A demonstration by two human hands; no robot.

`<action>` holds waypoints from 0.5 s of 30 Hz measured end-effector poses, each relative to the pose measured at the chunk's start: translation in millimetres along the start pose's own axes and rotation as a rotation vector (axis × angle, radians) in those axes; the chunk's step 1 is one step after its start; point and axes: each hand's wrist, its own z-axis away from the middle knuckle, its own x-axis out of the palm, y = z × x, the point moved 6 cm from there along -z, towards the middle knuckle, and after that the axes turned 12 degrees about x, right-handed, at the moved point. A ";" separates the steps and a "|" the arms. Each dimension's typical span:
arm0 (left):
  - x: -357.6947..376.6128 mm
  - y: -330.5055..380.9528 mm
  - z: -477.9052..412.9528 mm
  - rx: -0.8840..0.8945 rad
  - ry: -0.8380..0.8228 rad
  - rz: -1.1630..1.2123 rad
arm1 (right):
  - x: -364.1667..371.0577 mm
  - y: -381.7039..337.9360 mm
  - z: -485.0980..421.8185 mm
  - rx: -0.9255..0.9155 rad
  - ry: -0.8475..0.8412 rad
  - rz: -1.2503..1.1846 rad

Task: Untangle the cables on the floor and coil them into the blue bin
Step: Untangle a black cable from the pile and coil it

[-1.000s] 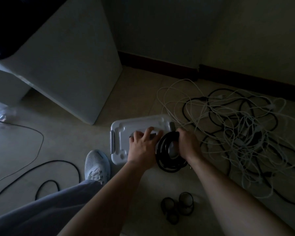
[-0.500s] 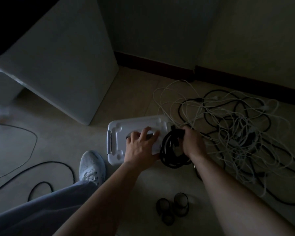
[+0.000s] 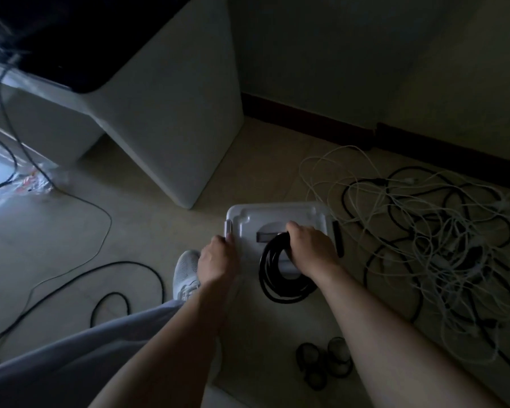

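A bin with a white lid (image 3: 277,214) sits on the floor in front of me; the room is dim. My right hand (image 3: 311,248) grips a coiled black cable (image 3: 280,282), which hangs over the lid's near side. My left hand (image 3: 217,260) rests at the lid's left edge, fingers curled by the side latch (image 3: 228,228); whether it grips the latch is unclear. To the right lies a tangle of white and black cables (image 3: 442,245) spread over the floor.
A white cabinet (image 3: 171,113) stands at the left rear. My white shoe (image 3: 186,273) is beside the bin. A loose black cable (image 3: 112,278) loops on the left floor. Small black coils (image 3: 324,366) lie near my right forearm. Dark skirting (image 3: 321,122) runs along the wall.
My left hand slid from the middle of the lid to its left edge. My right hand carried the black coil leftward over the lid. My view swung left.
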 end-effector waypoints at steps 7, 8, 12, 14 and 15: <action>6.1 6.5 0.6 0.175 -0.016 -0.112 | 11.9 -1.5 2.7 -0.004 -0.093 0.104; 8.1 5.0 -0.2 0.209 -0.016 -0.160 | 12.1 -2.4 3.8 -0.009 -0.093 0.113; 12.7 -11.3 -4.1 0.199 0.015 -0.135 | 9.1 -3.4 5.0 -0.024 -0.096 0.123; 14.9 -15.1 -8.6 0.119 0.005 -0.057 | 7.2 -4.5 2.9 -0.030 -0.115 0.121; 13.3 -16.3 -9.4 0.050 0.001 0.002 | 6.8 -4.8 2.1 -0.025 -0.121 0.119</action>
